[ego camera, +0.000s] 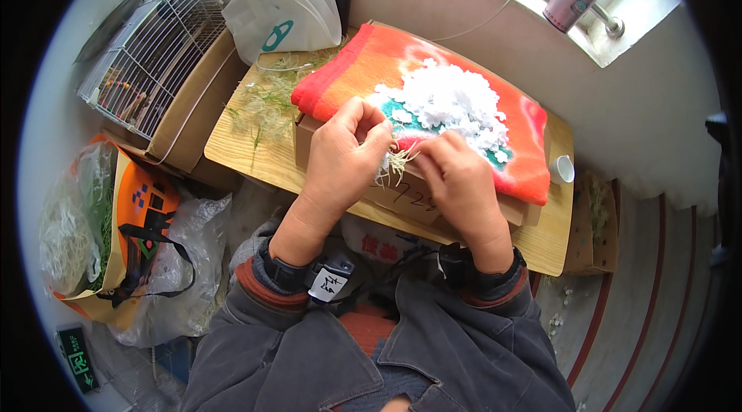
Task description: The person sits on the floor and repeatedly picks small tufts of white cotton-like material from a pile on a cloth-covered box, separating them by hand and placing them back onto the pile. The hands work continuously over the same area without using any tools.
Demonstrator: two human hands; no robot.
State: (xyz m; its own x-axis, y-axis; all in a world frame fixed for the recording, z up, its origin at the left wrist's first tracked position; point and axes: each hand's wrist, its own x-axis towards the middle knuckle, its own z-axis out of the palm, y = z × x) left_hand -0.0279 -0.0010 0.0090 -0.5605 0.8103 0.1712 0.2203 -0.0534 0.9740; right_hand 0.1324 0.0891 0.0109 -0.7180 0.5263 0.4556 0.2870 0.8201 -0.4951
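Between my hands hangs a small bunch of pale, stringy strands (397, 164), with a bit of white beside it. My left hand (348, 151) has thumb and forefinger pinched together just above the bunch and holds it. The fingers of my right hand (461, 180) close on the strand tips from the other side. Beyond my fingertips, a heap of small white artificial flowers (455, 96) lies on a folded orange and red fleece cloth (342, 73). Under the cloth is a cardboard box (394, 197) with handwriting. My fingers partly hide the strands.
The box stands on a wooden table (249, 148) with loose green strands (264, 105) at left. A white cup (561, 169) is near the right edge. Left are a wire cage (156, 47) and filled bags (139, 215); right, stairs (632, 296) go along the wall.
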